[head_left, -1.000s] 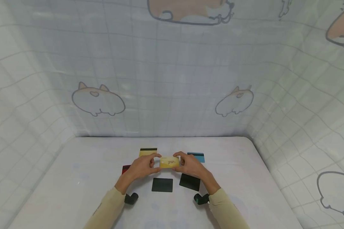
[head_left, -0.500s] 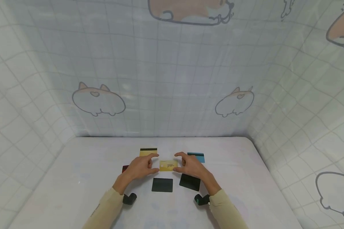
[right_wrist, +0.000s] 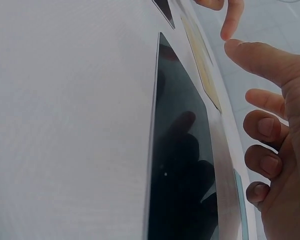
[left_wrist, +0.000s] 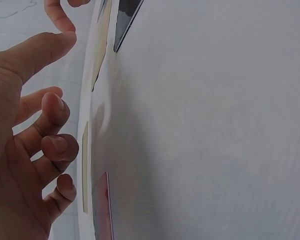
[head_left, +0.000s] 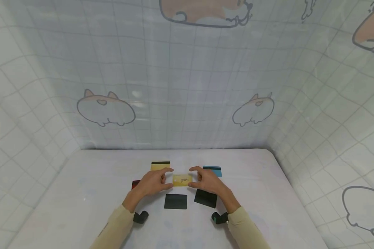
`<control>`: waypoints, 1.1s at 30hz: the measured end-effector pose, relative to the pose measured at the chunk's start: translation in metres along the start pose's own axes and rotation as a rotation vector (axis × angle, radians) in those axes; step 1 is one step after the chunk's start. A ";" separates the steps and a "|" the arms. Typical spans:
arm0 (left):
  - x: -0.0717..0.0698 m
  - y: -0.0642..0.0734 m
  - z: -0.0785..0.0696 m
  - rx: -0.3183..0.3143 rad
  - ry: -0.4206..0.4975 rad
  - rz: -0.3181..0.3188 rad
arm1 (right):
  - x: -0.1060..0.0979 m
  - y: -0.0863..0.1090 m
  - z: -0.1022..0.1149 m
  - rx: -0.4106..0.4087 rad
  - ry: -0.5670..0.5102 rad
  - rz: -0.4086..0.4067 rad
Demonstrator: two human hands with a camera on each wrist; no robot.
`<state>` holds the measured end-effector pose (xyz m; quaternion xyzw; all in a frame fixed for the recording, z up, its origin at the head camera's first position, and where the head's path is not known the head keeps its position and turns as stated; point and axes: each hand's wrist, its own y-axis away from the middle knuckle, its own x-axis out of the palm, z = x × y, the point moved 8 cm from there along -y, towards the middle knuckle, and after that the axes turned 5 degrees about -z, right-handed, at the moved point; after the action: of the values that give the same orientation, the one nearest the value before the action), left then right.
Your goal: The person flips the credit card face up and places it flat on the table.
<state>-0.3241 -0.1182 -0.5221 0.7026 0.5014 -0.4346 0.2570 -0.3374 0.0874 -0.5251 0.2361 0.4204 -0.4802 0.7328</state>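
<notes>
We see the printed yellow card point(head_left: 182, 180) lying flat on the white table point(head_left: 81, 193), in the middle of the scene between two hands. The left hand point(head_left: 152, 181) is on its left, thumb and forefinger spread wide apart in a C, the other fingers loosely bent, with nothing in its grasp. The right hand point(head_left: 208, 180) mirrors it on the right, just as wide between thumb and forefinger and likewise holding nothing. Its thumb overlaps the card's right edge from the head view, and we cannot quite tell whether it touches there.

Around them we count five more cards. A striped yellow card point(head_left: 160, 166) lies on the far left, and a blue card point(head_left: 216, 172) with a dark stripe on the far right. Left of the left hand, a red card point(head_left: 135, 184) is partly hidden. On the near side are a straight-set black card point(head_left: 176, 201) and, to its right, a tilted black card point(head_left: 205, 198). Beyond the table's far edge we see a grid-patterned backdrop point(head_left: 187, 69) with cartoon animals.
</notes>
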 end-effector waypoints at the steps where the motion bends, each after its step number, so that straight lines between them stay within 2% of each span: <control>1: 0.000 0.000 0.000 0.000 -0.001 0.002 | 0.000 0.000 0.000 0.000 0.000 0.000; 21: -0.001 0.006 0.001 -0.012 0.004 0.003 | 0.009 0.003 -0.007 -0.005 -0.021 0.003; 33: -0.004 0.017 -0.007 0.044 -0.001 0.024 | 0.014 0.008 -0.004 -0.035 0.018 0.002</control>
<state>-0.3060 -0.1211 -0.5170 0.7139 0.4832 -0.4427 0.2468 -0.3291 0.0865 -0.5400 0.2279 0.4350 -0.4700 0.7335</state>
